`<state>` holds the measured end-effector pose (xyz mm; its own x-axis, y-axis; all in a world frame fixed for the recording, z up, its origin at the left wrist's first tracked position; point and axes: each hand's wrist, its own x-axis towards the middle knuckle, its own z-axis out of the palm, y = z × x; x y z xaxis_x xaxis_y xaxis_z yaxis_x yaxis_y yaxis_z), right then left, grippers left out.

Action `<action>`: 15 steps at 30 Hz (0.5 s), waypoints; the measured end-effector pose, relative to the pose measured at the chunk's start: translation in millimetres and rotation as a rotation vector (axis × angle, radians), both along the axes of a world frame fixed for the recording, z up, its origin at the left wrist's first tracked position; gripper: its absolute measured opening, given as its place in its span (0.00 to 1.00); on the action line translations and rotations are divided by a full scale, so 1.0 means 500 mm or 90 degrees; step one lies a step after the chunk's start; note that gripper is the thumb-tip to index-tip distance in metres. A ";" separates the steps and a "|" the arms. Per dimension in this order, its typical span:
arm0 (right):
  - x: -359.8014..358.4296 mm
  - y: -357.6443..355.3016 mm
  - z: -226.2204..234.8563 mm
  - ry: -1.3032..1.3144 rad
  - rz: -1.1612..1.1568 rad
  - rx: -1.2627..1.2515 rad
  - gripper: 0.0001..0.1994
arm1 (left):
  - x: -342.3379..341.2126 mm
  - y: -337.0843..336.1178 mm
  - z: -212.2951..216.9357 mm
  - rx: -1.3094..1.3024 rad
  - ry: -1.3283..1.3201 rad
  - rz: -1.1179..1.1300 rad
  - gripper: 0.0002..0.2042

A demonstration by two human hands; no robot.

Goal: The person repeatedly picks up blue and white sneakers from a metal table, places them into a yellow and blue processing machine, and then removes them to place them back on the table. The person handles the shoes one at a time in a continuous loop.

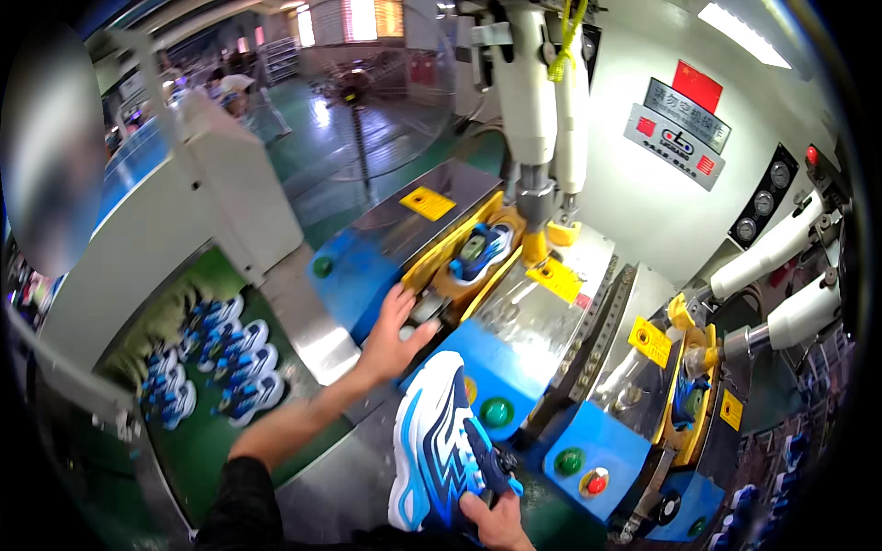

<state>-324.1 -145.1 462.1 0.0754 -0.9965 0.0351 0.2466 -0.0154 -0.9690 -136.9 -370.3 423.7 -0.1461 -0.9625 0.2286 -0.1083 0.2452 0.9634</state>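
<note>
My right hand (496,523) grips a white and blue sneaker (432,441) low in front of me, with the thumb at its collar. Its thick white sole faces left. My left hand (397,332) is open and holds nothing, fingers spread at the near end of the left press station. Inside that station another blue and white sneaker (480,252) sits between yellow pads (450,246), beneath a white press cylinder (531,101). In the right station a further sneaker (691,397) lies between similar pads, partly hidden.
Several sneakers (243,358) stand in rows on a green surface (193,468) at the left. Green buttons (497,411) and a red button (595,482) sit on the blue machine fronts. Angled cylinders (781,248) and gauges (763,202) are at the right. A fan (354,96) stands behind.
</note>
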 end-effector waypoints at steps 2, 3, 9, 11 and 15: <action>0.006 -0.015 0.024 -0.002 -0.016 0.240 0.32 | -0.052 -0.229 -0.040 -0.030 -0.274 0.025 0.48; 0.007 -0.027 0.009 0.092 -0.070 0.180 0.34 | -0.095 -0.334 -0.071 -0.014 -0.340 0.001 0.48; -0.002 -0.130 0.053 0.156 -0.099 0.360 0.37 | -0.154 -0.541 -0.131 -0.010 -0.395 -0.123 0.33; 0.005 -0.140 0.075 0.101 -0.144 0.390 0.33 | -0.147 -0.565 -0.068 0.188 -0.251 -0.153 0.29; 0.021 -0.198 0.053 0.122 -0.248 0.361 0.25 | 0.054 -0.423 0.058 0.391 0.221 -0.257 0.35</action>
<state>-313.7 -244.4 488.8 -0.3364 -0.8135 -0.4745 0.1507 0.4508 -0.8798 -110.1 -581.9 452.5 -0.5264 -0.8192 -0.2275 0.2048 -0.3819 0.9012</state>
